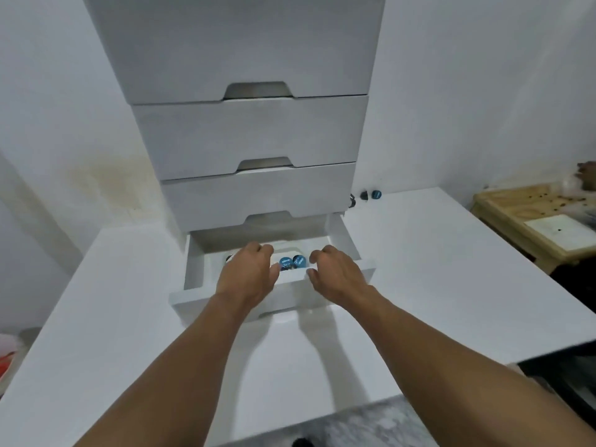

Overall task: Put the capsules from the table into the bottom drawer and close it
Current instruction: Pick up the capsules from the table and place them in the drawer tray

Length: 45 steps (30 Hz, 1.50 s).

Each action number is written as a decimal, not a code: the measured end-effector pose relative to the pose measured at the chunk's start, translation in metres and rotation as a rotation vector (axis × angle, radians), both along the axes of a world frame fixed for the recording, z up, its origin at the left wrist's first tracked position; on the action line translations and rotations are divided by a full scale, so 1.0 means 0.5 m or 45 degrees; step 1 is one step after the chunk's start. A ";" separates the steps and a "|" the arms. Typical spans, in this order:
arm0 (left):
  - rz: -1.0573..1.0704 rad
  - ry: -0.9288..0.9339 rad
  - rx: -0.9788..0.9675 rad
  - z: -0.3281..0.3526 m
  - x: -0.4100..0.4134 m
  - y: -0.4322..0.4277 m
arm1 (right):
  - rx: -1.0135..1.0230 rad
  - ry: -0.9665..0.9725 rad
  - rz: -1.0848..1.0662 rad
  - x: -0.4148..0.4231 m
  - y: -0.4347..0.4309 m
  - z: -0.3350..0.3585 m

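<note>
The bottom drawer (193, 285) of a white drawer unit (248, 133) is pulled out over the white table (419, 269). Two blue-lidded capsules (292, 262) lie inside it, between my hands. My left hand (250, 274) hovers palm down over the drawer's left half with its fingers loosely curled. My right hand (335, 274) hovers over the right half, its fingers curled the same way and its thumb near the drawer's front edge. I see nothing held in either hand. Two more capsules (371, 194) sit on the table behind the unit's right side.
The three upper drawers are closed. A wooden box (503, 214) with a white sheet on it stands to the right of the table. A red object (6, 359) sits at the far left edge. A dark object (561, 375) is at the lower right.
</note>
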<state>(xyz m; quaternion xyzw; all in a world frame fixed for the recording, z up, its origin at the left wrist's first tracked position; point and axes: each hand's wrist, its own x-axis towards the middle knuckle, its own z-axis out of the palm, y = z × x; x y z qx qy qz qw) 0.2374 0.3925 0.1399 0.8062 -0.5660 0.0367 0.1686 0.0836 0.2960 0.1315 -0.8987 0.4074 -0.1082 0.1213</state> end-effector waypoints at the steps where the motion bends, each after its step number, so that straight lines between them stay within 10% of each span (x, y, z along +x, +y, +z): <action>1: -0.021 0.001 0.004 0.002 -0.020 0.005 | 0.012 0.009 -0.016 -0.024 0.009 0.001; 28: -0.125 -0.121 -0.029 0.027 -0.550 -0.447 | -0.029 0.033 -0.124 -0.580 -0.438 0.039; 45: -0.024 -0.087 0.094 -0.042 -0.482 -0.772 | 0.085 0.069 -0.042 -0.489 -0.773 -0.016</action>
